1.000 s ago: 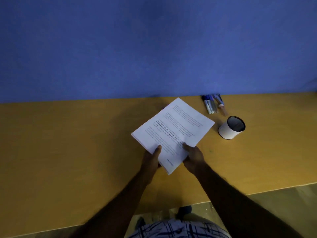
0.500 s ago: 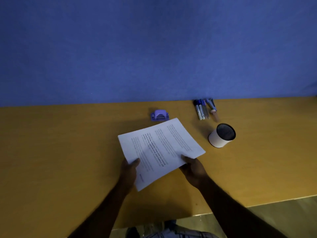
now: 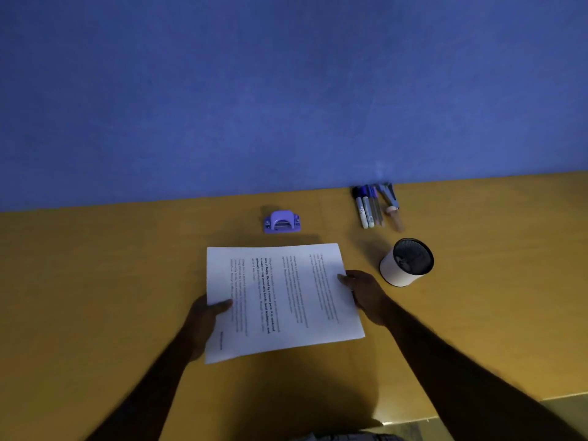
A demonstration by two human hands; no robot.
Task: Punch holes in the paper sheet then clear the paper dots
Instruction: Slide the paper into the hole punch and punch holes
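A white printed paper sheet [image 3: 280,297] is held over the yellow table [image 3: 95,297], its text lines running sideways. My left hand [image 3: 206,323] grips its left edge, thumb on top and fingers underneath. My right hand [image 3: 366,294] grips the right edge the same way. A small purple hole punch [image 3: 282,221] stands on the table just beyond the sheet's far edge, apart from it.
A white cup with a dark inside [image 3: 405,262] stands right of the sheet, close to my right hand. Several markers and pens [image 3: 374,206] lie by the blue wall [image 3: 286,90]. The table's front edge runs at the lower right.
Both hands turned the sheet counter-clockwise and drew it nearer, from a diamond angle to nearly square with the table. The hole punch, hidden a second ago, now shows.
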